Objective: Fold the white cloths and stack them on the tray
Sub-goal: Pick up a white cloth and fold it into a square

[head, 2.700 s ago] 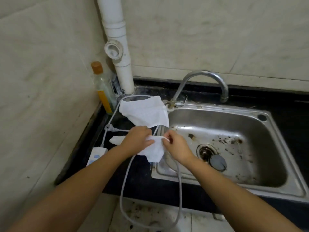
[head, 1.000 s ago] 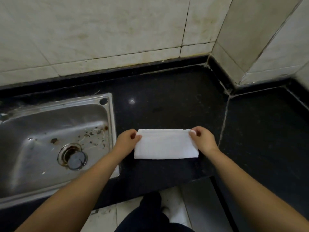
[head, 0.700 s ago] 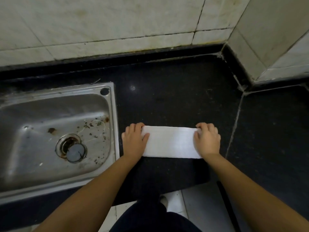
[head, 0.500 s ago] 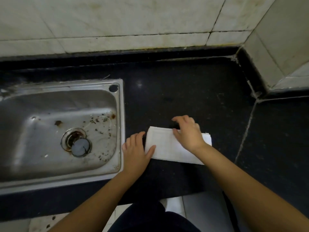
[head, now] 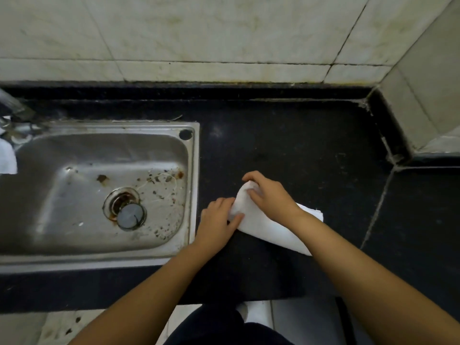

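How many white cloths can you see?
2. One cloth lies on the black counter under both hands. Another cloth peeks in at the left edge by the sink. More may be out of view.

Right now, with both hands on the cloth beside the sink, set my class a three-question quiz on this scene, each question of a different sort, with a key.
1. True or false: the white cloth lies inside the sink.
2. Which hand reaches across the top of the cloth and grips its raised far end?
A. left hand
B. right hand
C. neither
3. Fill in: the cloth rests on the black ______.

Key:
1. False; it lies to the right of the sink.
2. B; the left hand holds the cloth's left edge.
3. Countertop.
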`<control>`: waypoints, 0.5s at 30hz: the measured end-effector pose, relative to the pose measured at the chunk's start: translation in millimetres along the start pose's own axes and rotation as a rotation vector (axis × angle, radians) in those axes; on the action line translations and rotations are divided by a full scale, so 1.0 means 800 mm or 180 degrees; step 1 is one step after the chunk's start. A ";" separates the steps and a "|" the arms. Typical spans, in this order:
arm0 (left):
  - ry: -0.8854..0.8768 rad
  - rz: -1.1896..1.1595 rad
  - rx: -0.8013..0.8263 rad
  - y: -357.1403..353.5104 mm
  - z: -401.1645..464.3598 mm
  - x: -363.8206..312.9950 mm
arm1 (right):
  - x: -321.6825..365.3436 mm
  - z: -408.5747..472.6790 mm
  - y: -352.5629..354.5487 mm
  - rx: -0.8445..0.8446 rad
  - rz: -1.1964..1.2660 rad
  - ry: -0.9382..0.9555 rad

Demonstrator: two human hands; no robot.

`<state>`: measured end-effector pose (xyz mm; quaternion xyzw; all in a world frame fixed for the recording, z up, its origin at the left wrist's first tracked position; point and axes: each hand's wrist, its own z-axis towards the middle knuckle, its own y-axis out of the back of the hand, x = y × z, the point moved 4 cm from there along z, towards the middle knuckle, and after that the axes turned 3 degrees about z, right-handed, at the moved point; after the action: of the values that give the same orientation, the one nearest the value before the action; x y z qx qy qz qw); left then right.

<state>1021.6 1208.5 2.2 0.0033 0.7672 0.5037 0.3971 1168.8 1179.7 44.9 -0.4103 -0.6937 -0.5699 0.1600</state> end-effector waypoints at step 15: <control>-0.1764 0.0068 -0.0518 0.178 0.070 -0.196 | 0.049 -0.085 0.199 -0.1989 0.0918 0.0832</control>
<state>1107.2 1258.4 197.6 0.1170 0.5865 0.5477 0.5852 1247.4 1134.2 197.2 -0.4568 -0.3949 -0.7734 0.1929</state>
